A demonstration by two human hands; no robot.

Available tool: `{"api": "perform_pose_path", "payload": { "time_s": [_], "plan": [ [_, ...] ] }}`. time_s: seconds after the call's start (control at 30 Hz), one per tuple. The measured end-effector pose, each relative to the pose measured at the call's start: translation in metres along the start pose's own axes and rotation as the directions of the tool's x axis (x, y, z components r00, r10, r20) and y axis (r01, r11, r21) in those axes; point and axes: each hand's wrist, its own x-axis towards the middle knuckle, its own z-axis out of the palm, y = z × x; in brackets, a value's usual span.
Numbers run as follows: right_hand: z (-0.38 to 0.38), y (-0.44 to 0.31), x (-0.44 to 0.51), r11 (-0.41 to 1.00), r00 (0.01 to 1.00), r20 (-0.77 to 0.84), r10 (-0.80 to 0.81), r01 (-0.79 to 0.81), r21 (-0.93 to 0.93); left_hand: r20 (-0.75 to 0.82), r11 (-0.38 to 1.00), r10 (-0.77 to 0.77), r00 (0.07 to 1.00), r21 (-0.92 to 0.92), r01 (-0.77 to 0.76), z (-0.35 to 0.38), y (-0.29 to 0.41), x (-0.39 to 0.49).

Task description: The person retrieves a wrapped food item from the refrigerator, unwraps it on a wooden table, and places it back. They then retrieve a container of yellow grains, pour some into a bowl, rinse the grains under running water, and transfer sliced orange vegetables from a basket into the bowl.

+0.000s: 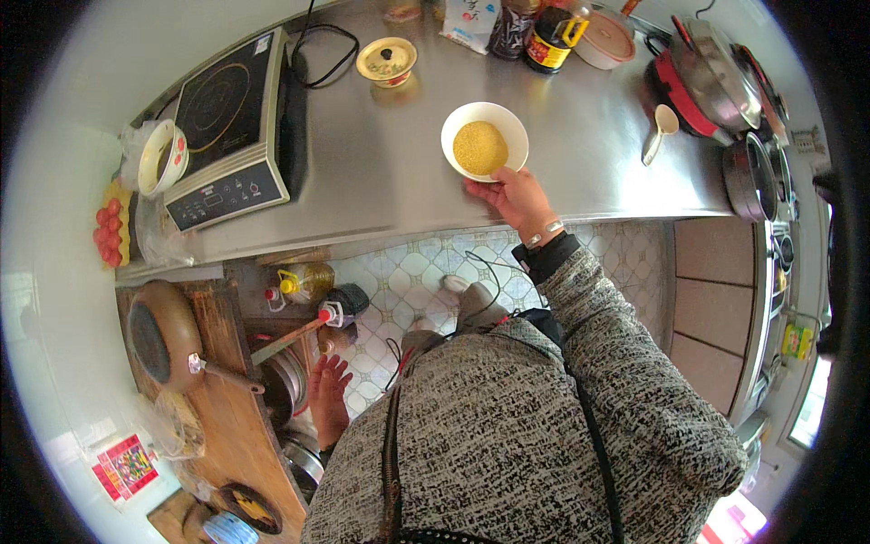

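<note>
My right hand [515,197] grips the near rim of a white bowl [518,132], its thumb at the edge and its fingers under the side. Yellow grain [479,146], perhaps millet, fills the lower part of the bowl. Whether the bowl rests on the steel counter [380,170] or is slightly raised, I cannot tell. Down at my left side, my left hand [329,391] hangs with nothing in it, fingers apart, beside the wooden board table. A lidded enamel-look bowl with a floral pattern [387,61] stands farther back, left of the white bowl.
An induction cooker [224,115] occupies the counter's left, a flowered bowl [163,158] on its edge. Bottles [549,41] and a pink-lidded tub [605,39] line the back. At right lie a spoon [659,132] and pans [720,75]. A frying pan [163,336] rests on the wooden table [231,415].
</note>
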Motion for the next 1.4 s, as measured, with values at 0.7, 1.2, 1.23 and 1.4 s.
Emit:
{"api": "perform_pose_path", "payload": {
  "time_s": [0.7,1.2,1.23,1.4],
  "plan": [
    [-0.060,-0.044,-0.346,0.921,0.833,-0.449,-0.323,0.385,0.051,0.714,0.885,-0.177,0.678,0.417,-0.208,0.167,0.038,0.053],
    [-0.262,-0.074,-0.535,0.751,0.533,-0.761,-0.371,0.654,0.092,0.738,0.729,-0.653,-0.173,0.549,-0.409,0.519,-0.100,-0.161],
    [-0.273,-0.079,-0.542,0.724,0.523,-0.761,-0.384,0.682,0.103,0.703,0.706,-0.680,-0.207,0.554,-0.440,0.537,-0.108,-0.173],
    [-0.339,-0.107,-0.541,0.619,0.451,-0.808,-0.379,0.772,0.141,0.608,0.673,-0.720,-0.335,0.495,-0.549,0.624,-0.130,-0.198]
  ]
}}
